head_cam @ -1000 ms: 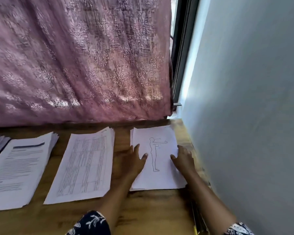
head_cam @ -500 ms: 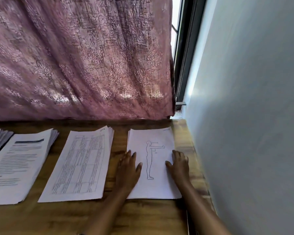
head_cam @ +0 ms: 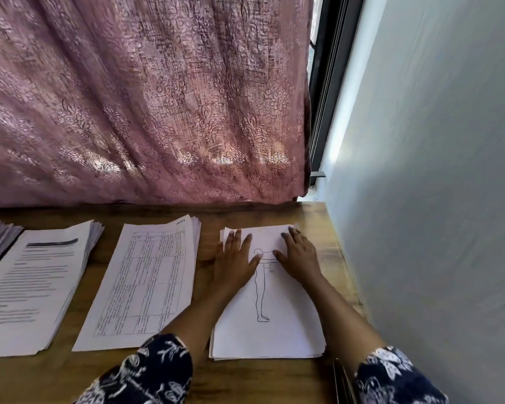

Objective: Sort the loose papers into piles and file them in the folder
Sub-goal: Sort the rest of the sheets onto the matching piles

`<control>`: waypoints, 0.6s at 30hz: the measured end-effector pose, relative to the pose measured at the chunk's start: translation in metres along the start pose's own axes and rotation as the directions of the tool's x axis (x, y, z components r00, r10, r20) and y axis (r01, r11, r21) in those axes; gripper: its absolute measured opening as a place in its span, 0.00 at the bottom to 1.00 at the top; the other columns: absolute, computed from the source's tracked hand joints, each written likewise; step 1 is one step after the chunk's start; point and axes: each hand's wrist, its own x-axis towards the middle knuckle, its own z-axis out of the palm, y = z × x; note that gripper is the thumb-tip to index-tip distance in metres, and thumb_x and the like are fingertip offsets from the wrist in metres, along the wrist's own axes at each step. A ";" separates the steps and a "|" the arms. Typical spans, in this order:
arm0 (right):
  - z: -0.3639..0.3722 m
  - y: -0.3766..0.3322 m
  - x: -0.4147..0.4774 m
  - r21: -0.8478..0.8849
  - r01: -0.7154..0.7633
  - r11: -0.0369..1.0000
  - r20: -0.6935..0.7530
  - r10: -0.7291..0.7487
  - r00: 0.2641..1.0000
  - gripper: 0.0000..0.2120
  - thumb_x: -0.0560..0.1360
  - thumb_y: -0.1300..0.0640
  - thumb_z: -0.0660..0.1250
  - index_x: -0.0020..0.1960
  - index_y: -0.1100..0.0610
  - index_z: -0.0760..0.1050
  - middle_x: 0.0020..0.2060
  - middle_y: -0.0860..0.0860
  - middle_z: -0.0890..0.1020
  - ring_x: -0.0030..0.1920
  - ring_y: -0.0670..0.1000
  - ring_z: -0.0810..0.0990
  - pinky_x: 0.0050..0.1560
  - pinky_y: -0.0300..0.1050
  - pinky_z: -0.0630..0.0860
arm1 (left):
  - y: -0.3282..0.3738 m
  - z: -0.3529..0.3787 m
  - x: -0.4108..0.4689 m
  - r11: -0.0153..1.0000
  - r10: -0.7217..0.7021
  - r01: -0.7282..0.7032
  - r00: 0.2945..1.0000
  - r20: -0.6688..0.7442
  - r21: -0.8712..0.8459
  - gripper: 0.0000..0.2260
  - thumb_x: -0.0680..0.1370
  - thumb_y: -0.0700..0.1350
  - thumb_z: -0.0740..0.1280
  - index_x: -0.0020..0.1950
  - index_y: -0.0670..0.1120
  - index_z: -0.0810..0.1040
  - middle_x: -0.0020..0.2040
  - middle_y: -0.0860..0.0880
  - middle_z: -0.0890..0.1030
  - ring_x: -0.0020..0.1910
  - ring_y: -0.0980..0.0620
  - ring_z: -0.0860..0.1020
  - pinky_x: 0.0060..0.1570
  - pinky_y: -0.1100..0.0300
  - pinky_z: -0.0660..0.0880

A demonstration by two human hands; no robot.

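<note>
Wooden desk (head_cam: 204, 380) beside a grey wall (head_cam: 420, 199). Figure-drawing pile (head_cam: 268, 336) lies closest to the wall: white sheets, roughly squared, outline of a standing person on top. Left hand (head_cam: 235, 258) and right hand (head_cam: 296, 253) press flat on it, fingers straight, gripping nothing. Versus 0.5 s ago: both hands slid from mid-sheet to its far end.

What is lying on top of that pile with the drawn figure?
The left hand and right hand rest flat on the pile, covering part of the drawing; lower sheets are hidden.
</note>
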 end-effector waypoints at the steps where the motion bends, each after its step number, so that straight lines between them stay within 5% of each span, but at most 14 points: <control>1: 0.004 0.003 0.003 -0.041 -0.019 0.999 0.069 0.022 0.997 0.31 0.80 0.41 0.56 0.77 0.55 0.54 0.78 0.53 0.51 0.77 0.53 0.50 0.74 0.55 0.53 | -0.004 0.005 0.000 1.000 -0.011 0.011 1.000 0.013 -0.012 0.30 0.81 0.63 0.51 0.79 0.52 0.51 0.80 0.47 0.48 0.78 0.48 0.46 0.75 0.47 0.47; 7: 0.033 0.001 -0.029 -0.063 0.015 0.998 0.083 -0.010 0.996 0.55 0.62 0.24 0.23 0.79 0.55 0.45 0.78 0.50 0.46 0.78 0.49 0.44 0.75 0.52 0.41 | -0.031 0.030 -0.040 0.999 0.001 -0.006 0.995 -0.100 -0.054 0.47 0.68 0.72 0.24 0.79 0.51 0.51 0.80 0.47 0.49 0.79 0.48 0.46 0.73 0.54 0.37; 10: 0.035 0.002 -0.033 0.107 -0.008 0.994 -0.020 0.011 1.000 0.49 0.66 0.28 0.39 0.77 0.59 0.54 0.77 0.54 0.57 0.77 0.52 0.54 0.75 0.49 0.48 | -0.029 0.024 -0.045 1.000 -0.014 0.012 0.997 -0.074 -0.016 0.44 0.70 0.71 0.27 0.80 0.50 0.49 0.80 0.47 0.48 0.79 0.48 0.45 0.72 0.53 0.36; 12: 0.033 0.004 -0.032 0.157 -0.020 0.987 -0.080 0.033 0.996 0.47 0.67 0.30 0.45 0.75 0.63 0.60 0.73 0.58 0.65 0.74 0.57 0.61 0.73 0.50 0.56 | -0.022 0.018 -0.038 0.998 -0.054 0.056 0.997 -0.063 0.032 0.33 0.78 0.65 0.40 0.79 0.49 0.52 0.80 0.46 0.49 0.78 0.47 0.46 0.74 0.49 0.39; 15: 0.030 0.006 -0.028 0.109 -0.018 0.994 -0.092 0.028 0.995 0.48 0.66 0.29 0.49 0.73 0.63 0.64 0.69 0.59 0.71 0.71 0.58 0.68 0.69 0.51 0.64 | -0.005 0.010 -0.022 1.000 0.006 -0.004 0.997 -0.071 0.022 0.25 0.80 0.52 0.56 0.77 0.48 0.58 0.79 0.46 0.54 0.78 0.47 0.50 0.75 0.51 0.43; 18: 0.027 0.005 -0.027 0.112 -0.029 0.993 -0.096 0.040 0.995 0.50 0.64 0.27 0.49 0.73 0.63 0.63 0.69 0.58 0.71 0.70 0.57 0.69 0.67 0.51 0.66 | -0.003 0.016 -0.014 0.994 0.097 -0.101 0.992 -0.084 -0.044 0.22 0.80 0.50 0.57 0.74 0.48 0.65 0.75 0.48 0.65 0.74 0.49 0.61 0.73 0.55 0.56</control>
